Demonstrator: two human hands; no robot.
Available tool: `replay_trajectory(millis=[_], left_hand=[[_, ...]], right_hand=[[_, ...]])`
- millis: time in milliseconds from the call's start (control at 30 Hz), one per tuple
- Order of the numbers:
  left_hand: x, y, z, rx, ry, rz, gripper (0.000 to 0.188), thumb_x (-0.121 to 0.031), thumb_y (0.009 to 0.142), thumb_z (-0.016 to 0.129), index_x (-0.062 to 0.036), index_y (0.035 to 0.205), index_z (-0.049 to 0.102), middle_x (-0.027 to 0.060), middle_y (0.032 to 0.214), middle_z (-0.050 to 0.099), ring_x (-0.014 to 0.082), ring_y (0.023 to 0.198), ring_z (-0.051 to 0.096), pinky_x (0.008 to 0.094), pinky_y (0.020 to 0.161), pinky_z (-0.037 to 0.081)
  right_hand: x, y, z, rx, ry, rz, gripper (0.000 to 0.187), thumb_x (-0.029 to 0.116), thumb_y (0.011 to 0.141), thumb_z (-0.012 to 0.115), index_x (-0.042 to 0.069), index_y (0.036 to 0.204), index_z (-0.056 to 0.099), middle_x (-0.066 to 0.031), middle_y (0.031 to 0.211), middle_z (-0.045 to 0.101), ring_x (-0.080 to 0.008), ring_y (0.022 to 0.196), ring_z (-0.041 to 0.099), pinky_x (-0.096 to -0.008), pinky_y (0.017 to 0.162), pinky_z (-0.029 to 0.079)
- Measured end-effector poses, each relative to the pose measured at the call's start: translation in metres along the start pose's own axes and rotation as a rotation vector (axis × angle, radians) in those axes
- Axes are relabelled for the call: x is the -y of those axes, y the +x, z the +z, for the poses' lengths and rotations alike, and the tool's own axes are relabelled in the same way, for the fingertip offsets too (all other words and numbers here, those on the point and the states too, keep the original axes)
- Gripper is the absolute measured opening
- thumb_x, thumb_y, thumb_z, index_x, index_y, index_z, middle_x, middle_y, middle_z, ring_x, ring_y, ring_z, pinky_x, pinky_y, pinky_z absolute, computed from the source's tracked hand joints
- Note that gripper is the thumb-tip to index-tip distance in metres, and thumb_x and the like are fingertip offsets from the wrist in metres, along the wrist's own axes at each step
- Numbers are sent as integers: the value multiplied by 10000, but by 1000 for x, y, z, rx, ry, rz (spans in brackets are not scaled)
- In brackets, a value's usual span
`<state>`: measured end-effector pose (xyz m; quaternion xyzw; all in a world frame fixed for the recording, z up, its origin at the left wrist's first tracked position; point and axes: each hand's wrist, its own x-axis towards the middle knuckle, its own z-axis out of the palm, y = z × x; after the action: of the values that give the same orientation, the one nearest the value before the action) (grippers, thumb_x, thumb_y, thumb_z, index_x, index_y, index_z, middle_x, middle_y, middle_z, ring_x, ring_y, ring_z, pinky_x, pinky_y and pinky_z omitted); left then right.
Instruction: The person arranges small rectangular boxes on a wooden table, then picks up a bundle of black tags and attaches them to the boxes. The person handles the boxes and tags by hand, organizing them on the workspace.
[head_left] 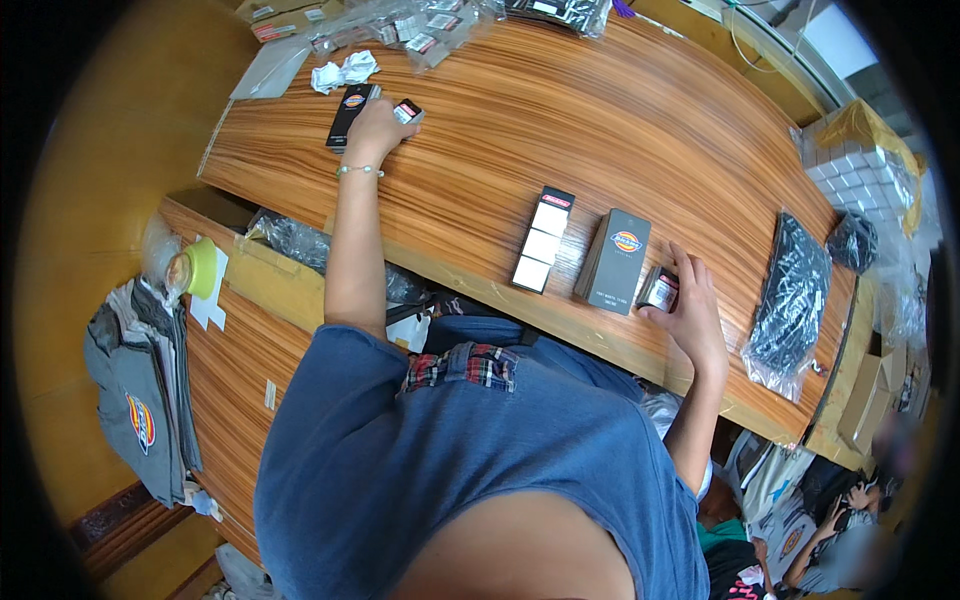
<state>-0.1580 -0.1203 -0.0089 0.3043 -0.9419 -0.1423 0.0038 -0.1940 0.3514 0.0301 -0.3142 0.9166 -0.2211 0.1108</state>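
Head view, left hand: the person's left hand (372, 132) is partly curled at a small black-and-white rectangular label stack (406, 112), fingers against it; whether they grip it cannot be told.
Beside that hand: a tall black card tag stack (350, 112), partly covered by the hand.
Left arm: stretched far forward, bent at the wrist, with a pale beaded bracelet (360, 171).
Right hand: the person's right hand (692, 305) is loosely open, fingers extended, thumb out, around a second small black-and-white label stack (659, 289).
Right arm: bent, forearm rising from the table's near edge.
Between the hands: a thick grey card tag stack (622, 255) and a narrow black strip with white labels (545, 240), lying apart on the wood-grain table (450, 200).
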Motion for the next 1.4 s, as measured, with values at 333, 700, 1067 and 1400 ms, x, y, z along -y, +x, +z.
replay_trajectory(millis=[333, 700, 1067, 1400], left_hand=[[-10, -15, -16, -86, -30, -11, 430, -333, 616, 754, 19, 839, 649, 237, 824, 627, 346, 803, 611, 400, 723, 463], [-11, -21, -22, -131, -83, 35, 434, -349, 625, 759, -8, 874, 660, 202, 791, 639, 320, 768, 620, 382, 698, 466], [-208, -121, -41, -100, -360, 853, 439, -166, 675, 732, -19, 1063, 587, 144, 969, 619, 285, 858, 611, 321, 735, 488], [-243, -150, -17, 14, -479, 998, 744, -398, 713, 678, -110, 1322, 362, 170, 1162, 521, 334, 991, 558, 405, 823, 474]], right_hand=[[-14, 6, -5, -183, 124, 116, 855, 261, 624, 772, 54, 1332, 341, -170, 1069, 530, -296, 948, 529, -376, 789, 449], [-15, 10, -7, -306, 273, 222, 691, 258, 749, 695, 37, 1318, 371, -159, 1042, 552, -236, 937, 532, -346, 793, 442], [49, 31, -18, -364, 834, -57, 427, 225, 809, 640, 21, 1164, 518, -75, 929, 544, -131, 835, 511, -262, 732, 433], [-31, -7, -27, 2, 994, 203, 294, 3, 795, 563, -24, 1088, 571, -53, 919, 637, -95, 789, 571, -222, 727, 454]])
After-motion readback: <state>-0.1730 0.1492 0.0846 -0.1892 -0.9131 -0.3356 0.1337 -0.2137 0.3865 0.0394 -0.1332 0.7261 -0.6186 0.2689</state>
